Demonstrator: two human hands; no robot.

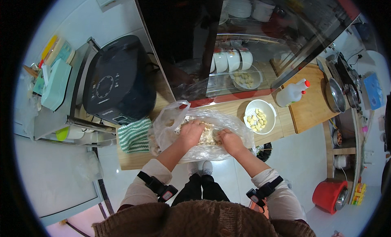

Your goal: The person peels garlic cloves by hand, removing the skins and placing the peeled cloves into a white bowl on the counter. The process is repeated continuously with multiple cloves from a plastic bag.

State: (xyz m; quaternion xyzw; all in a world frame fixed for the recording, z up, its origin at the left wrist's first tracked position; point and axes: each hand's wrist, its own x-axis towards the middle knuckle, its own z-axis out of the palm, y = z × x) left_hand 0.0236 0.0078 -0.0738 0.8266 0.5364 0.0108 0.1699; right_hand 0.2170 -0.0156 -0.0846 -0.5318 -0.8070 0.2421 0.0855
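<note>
A clear plastic bag (171,124) lies spread on the wooden counter, with a heap of pale, papery scraps (207,139) in its opening that look like garlic skins. My left hand (192,133) is on the heap, palm down, its fingertips among the scraps. At the heap's right side is my right hand (231,142), fingers bent together against scraps or bag film. What lies under the fingers of either hand is hidden. Just right of the bag stands a white plastic colander (271,117) holding several peeled garlic cloves (258,119).
A dark countertop appliance (119,81) and a green-and-white striped cloth (134,136) are on the left. A glass-fronted cabinet (238,96) borders the counter's back. To the right are a plastic jug (288,95) with a red cap and a wooden board (308,111). A bin (265,153) stands below.
</note>
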